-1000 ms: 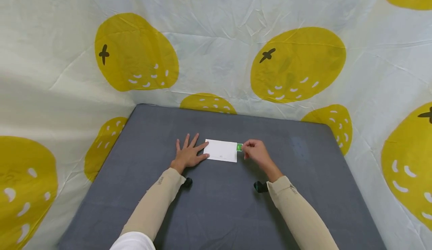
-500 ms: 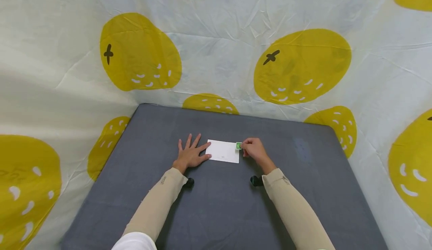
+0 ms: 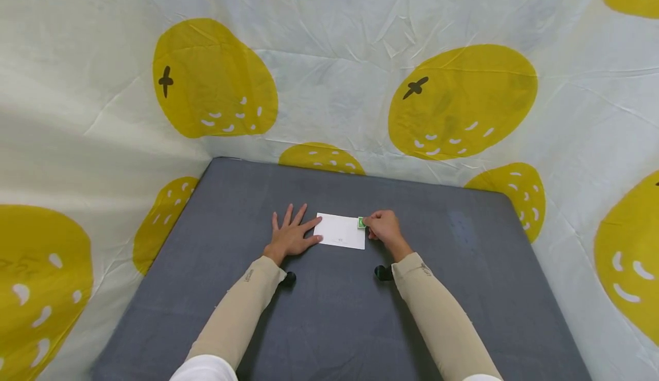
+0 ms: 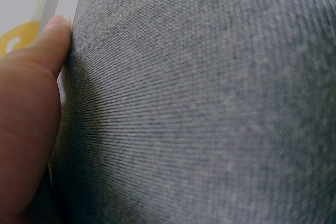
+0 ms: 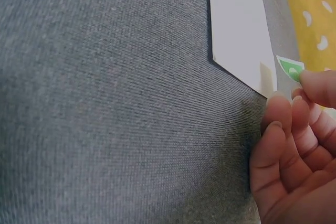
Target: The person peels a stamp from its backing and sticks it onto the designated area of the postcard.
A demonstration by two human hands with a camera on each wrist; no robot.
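Observation:
A white envelope or card (image 3: 336,231) lies flat on the grey surface, with tiny print near its lower edge. My left hand (image 3: 292,237) rests spread at its left end, thumb and index finger pressing the paper. In the left wrist view the thumb (image 4: 50,48) touches the edge. My right hand (image 3: 386,227) pinches a small green stamp (image 3: 361,223) with a white border over the paper's upper right corner. The right wrist view has the stamp (image 5: 290,68) tilted, apart from the white paper (image 5: 236,19), its shadow falling there. The thumb covers part of it.
The grey cloth-covered table (image 3: 329,324) extends around the paper on all sides. A white curtain (image 3: 329,95) with yellow fruit prints hangs behind and beside it. A dark wrist-camera piece (image 3: 382,273) sticks out at the right cuff, and another (image 3: 289,279) at the left.
My right hand has moved left with the stamp, from beside the paper's right edge to over its upper right corner. The left hand stays in place on the paper.

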